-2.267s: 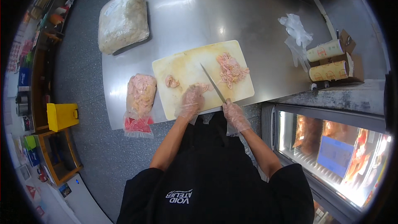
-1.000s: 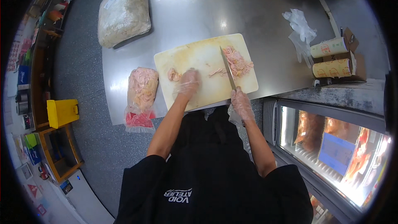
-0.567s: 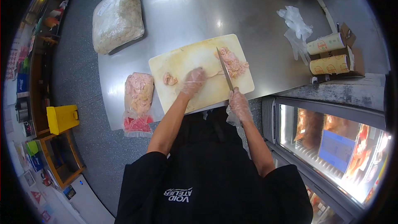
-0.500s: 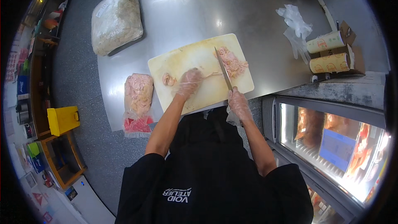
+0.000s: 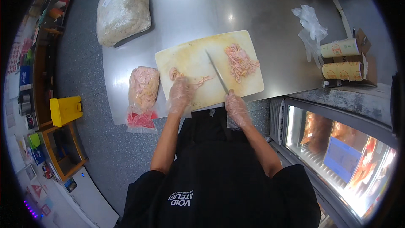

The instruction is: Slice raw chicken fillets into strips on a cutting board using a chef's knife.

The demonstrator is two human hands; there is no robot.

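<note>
Both my hands wear clear plastic gloves. My right hand (image 5: 237,108) is closed round the handle of a long knife (image 5: 217,72), its blade slanting away to the left over the white cutting board (image 5: 198,44). My left hand (image 5: 181,94) is curled on the left part of the board. A pale pink strip of raw meat (image 5: 204,80) runs out from its fingers toward the knife. Just beyond the fingertips lies a small lump of raw meat (image 5: 174,73), partly covered by the hand. Right of the blade sits a pile of cut raw meat pieces (image 5: 241,62).
Left of the board lies a clear bag of raw meat (image 5: 144,88); a large wrapped block (image 5: 125,13) is at the far left of the steel table (image 5: 194,8). Plastic gloves (image 5: 311,27) and two film rolls (image 5: 342,60) are at the right. A lit display fridge (image 5: 337,152) stands below them.
My left hand has moved left and nearer to me, toward the small lump. The knife has shifted left, away from the cut pile, its tip now over the board's middle.
</note>
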